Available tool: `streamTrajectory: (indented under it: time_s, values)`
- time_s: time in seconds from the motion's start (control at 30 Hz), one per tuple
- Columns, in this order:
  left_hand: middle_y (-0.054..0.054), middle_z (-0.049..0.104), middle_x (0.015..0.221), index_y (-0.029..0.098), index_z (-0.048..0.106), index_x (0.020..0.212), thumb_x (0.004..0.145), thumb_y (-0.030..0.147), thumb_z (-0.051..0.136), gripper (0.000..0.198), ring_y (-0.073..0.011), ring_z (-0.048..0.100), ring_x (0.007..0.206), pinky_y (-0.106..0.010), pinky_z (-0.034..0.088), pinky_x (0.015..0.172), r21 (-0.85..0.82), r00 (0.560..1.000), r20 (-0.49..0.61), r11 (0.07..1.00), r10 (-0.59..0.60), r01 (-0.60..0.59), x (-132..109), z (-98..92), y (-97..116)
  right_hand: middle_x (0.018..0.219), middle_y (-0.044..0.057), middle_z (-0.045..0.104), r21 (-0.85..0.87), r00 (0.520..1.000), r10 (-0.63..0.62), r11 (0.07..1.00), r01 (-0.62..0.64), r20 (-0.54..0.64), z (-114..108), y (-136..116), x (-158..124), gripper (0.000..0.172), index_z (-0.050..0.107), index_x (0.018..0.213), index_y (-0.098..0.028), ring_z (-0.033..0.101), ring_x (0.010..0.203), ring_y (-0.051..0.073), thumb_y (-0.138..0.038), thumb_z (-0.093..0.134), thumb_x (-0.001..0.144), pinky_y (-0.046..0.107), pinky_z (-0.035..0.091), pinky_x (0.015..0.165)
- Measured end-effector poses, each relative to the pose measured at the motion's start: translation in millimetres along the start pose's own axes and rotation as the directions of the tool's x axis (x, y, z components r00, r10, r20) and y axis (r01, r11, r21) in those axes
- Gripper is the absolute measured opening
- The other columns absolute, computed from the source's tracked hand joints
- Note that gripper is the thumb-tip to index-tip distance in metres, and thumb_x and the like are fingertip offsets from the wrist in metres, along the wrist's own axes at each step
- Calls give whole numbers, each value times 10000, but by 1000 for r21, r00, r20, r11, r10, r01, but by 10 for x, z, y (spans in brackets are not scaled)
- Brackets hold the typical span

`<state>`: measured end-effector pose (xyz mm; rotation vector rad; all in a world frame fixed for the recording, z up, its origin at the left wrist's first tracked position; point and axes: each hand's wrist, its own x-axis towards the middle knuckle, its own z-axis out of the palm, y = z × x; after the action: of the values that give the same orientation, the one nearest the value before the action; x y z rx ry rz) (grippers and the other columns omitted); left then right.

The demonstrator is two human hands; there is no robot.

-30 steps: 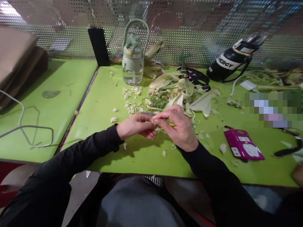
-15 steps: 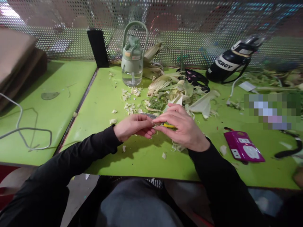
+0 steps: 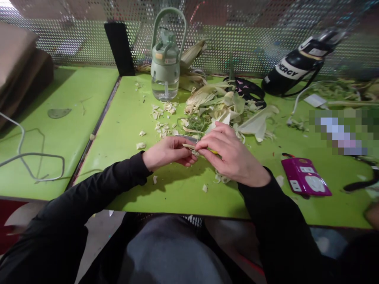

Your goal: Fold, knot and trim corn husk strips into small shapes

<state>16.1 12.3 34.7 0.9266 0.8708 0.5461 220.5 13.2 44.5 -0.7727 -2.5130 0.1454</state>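
My left hand (image 3: 173, 152) is closed, its thumb and fingers pinching a pale strip of corn husk (image 3: 188, 146). My right hand (image 3: 229, 152) meets it from the right, its fingertips also at the strip. Tucked in the right palm is a yellow-handled tool (image 3: 213, 151); a slim grey part shows just behind the strip, but the tool's exact kind is hidden by the fingers. Small cut husk pieces (image 3: 164, 129) lie beyond the left hand. Behind the right hand spreads a pile of corn husks (image 3: 219, 100) with thin green shreds.
A green water bottle (image 3: 165, 71) and a black phone-like slab (image 3: 120, 49) stand against the perforated screen. A black bottle (image 3: 291, 71) leans at the right. The purple power socket (image 3: 306, 176) sits right of my arm; a white cable (image 3: 22, 154) and brown stack (image 3: 17, 63) occupy the left.
The pale strip now shows more clearly between my hands, and my right fingers have shifted slightly right. The whole view has tilted a little downward.
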Motion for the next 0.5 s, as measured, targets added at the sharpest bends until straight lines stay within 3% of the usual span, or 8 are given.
streamTrajectory:
  time_s: [0.23,0.33,0.5]
  values:
    - [-26,716,795,94,641,1003,920,88,576,105,-87,689,724,-241,573,727,85,1000,24,996,-12,10,49,-45,-91,849,58,619,90,987,108,989,-119,122,-18,22,-31,33,573,934,-196,532,933,254,-176,551,920,519,433,975]
    - [-26,711,805,87,640,992,905,85,597,97,-81,680,736,-259,570,786,106,998,56,994,8,-14,68,-73,-126,877,67,596,135,977,130,979,-153,171,-34,27,-34,41,549,931,-194,536,951,263,-178,557,895,538,407,1006]
    - [-5,696,759,85,626,952,882,76,617,71,-61,654,685,-241,563,773,128,997,75,991,26,-36,74,-86,-115,870,55,602,156,980,144,974,-165,141,-31,16,-15,34,537,936,-209,539,932,254,-208,549,904,558,383,1037]
